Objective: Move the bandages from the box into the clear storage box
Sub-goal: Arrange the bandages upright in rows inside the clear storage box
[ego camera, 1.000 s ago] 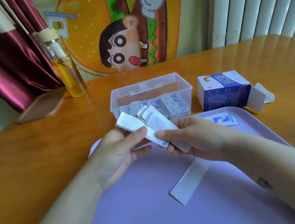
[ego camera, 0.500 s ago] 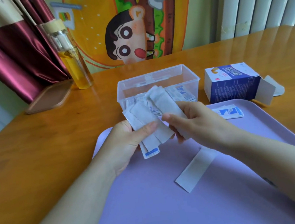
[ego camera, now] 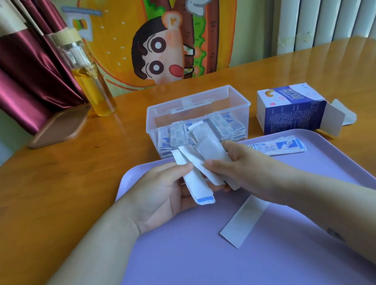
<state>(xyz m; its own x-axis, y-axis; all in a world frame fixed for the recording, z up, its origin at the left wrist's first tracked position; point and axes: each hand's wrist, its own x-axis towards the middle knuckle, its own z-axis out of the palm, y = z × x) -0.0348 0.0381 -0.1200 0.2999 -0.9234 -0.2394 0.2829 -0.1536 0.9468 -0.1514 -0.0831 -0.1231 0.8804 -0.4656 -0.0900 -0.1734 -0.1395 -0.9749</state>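
Both hands have fanned the wrapped bandages (ego camera: 197, 186) apart over the purple tray (ego camera: 198, 271). The left hand (ego camera: 157, 193) pinches one strip under its thumb. The right hand (ego camera: 244, 168) has its fingers clamped on the others, just in front of the clear storage box (ego camera: 153, 122), which is already stocked.

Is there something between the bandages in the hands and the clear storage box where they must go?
Nothing visible does. The left hand and right hand hold the bandages just before the clear storage box, whose top looks open.
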